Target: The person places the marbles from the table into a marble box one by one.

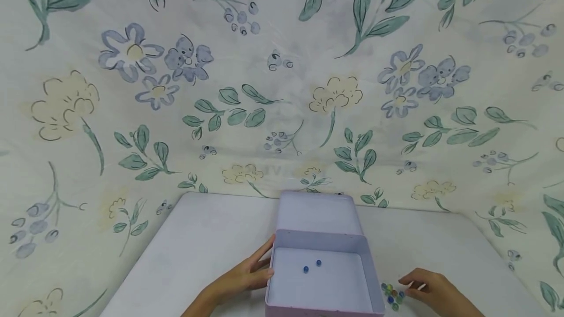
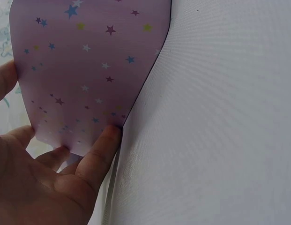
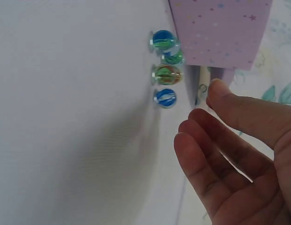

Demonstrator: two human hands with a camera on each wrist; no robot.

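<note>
A lilac box (image 1: 375,278) with its lid (image 1: 319,212) folded back stands in the middle of the table. Two blue marbles (image 1: 306,269) lie apart on its floor. My left hand (image 1: 242,275) rests against the box's left side; the left wrist view shows its fingertips touching the star-printed wall (image 2: 89,65). Right of the box, several coloured glass marbles (image 1: 390,300) sit in a loose cluster. Just beside them hovers my right hand (image 1: 434,290), thumb and fingers apart. In the right wrist view nothing lies between those fingers, and the marbles (image 3: 167,75) are beyond the fingertips.
A white table (image 1: 220,229) carries everything. Behind it and at both sides hangs a pale cloth (image 1: 282,111) printed with flowers and leaves. The raised lid comes close to the table's back edge.
</note>
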